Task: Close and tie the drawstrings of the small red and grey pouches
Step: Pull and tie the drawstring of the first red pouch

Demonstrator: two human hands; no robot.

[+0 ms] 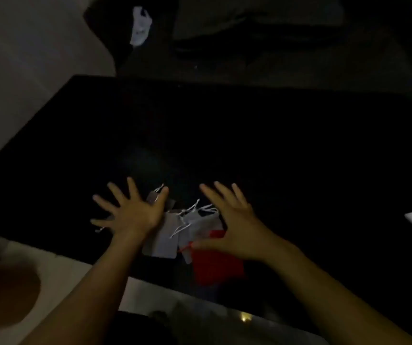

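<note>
I've got the pouches in a small pile on the black tabletop (274, 150), near its front edge, right between the two hands. One red pouch (216, 266) lies nearest me, its top tucked under the right thumb side. Grey pouches (162, 239) overlap beside it; I count at least three, though the dim light blurs the pile too much to be sure. White strings (187, 217) lie loose and tangled across the greys.

Left hand (131, 211): fingers spread wide and straight, palm down, its index finger over the far grey pouch, gripping nothing. Right hand (237, 225): fingers also spread and straight, thumb stretched out over the red pouch's top; I can't tell whether it touches. No grip on anything either side.

Off behind the tabletop, one white cloth (140, 26) lies on something dark.
</note>
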